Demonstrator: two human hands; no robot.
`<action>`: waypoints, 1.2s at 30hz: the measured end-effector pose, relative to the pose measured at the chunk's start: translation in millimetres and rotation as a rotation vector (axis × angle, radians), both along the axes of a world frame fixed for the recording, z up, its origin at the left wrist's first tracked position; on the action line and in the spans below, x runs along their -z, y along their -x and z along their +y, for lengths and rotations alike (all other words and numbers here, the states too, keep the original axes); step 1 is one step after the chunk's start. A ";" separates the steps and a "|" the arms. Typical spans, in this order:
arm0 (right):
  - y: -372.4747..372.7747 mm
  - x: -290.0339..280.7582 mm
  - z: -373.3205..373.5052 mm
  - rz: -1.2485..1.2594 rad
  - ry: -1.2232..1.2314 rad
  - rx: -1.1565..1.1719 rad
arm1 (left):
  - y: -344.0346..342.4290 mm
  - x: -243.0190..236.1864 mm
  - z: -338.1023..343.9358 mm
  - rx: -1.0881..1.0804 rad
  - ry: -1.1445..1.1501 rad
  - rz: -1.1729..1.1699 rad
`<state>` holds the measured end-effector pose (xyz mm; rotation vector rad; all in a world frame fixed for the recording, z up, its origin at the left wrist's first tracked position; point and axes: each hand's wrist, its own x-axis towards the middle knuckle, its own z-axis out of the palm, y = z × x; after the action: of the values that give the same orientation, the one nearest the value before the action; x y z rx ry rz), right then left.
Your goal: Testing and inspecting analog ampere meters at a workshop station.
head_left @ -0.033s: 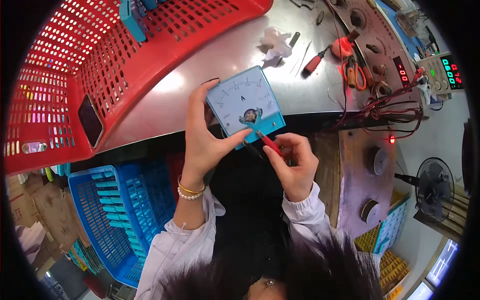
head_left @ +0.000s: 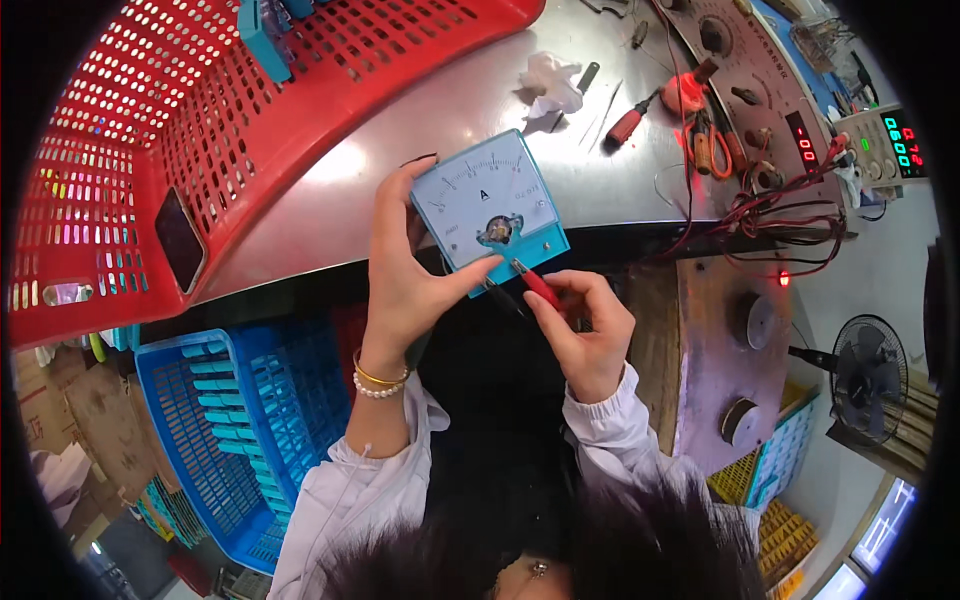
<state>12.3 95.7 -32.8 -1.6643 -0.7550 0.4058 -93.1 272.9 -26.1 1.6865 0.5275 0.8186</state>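
A square panel ammeter (head_left: 487, 205) with a white dial and a turquoise rim is tilted in front of me, over the bench's near edge. My left hand (head_left: 408, 262) grips it from the left, thumb on the lower edge and fingers along the side and behind. An opening low on the dial shows the inner movement. Pinched in my right hand (head_left: 588, 325) is a red alligator clip (head_left: 540, 288), its metal tip at the meter's lower edge. A black clip (head_left: 504, 298) hangs just under that edge, beside my left thumb; what it grips is hard to make out.
A red perforated basket (head_left: 330, 90) with a phone (head_left: 181, 240) fills the left bench. Below stands a blue crate (head_left: 165, 400) of turquoise parts. Crumpled tissue (head_left: 552, 85), a red-handled screwdriver (head_left: 628, 127), tangled leads (head_left: 770, 220) and a lit power supply (head_left: 880, 147) lie right.
The meter and both hands have shifted very slightly to the left; both grips are the same.
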 end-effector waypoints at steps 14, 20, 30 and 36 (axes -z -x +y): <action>-24.6 -31.1 -66.1 -0.076 0.017 -0.128 | -0.5 -19.5 -71.2 0.001 0.068 0.000; -46.9 -32.0 -106.1 -0.247 -0.081 -0.161 | -24.4 -18.7 -103.2 0.106 0.074 -0.008; -52.2 -5.6 -184.4 -0.279 0.126 0.214 | -76.0 -12.0 -213.6 0.242 -0.271 0.076; -173.3 31.5 -298.9 -0.434 0.364 1.159 | -98.5 -15.7 -225.2 0.418 -0.167 0.050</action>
<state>185.6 -203.2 -64.3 -2.2549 0.0940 -0.6905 5.4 47.8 -10.4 1.8880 0.1300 0.5267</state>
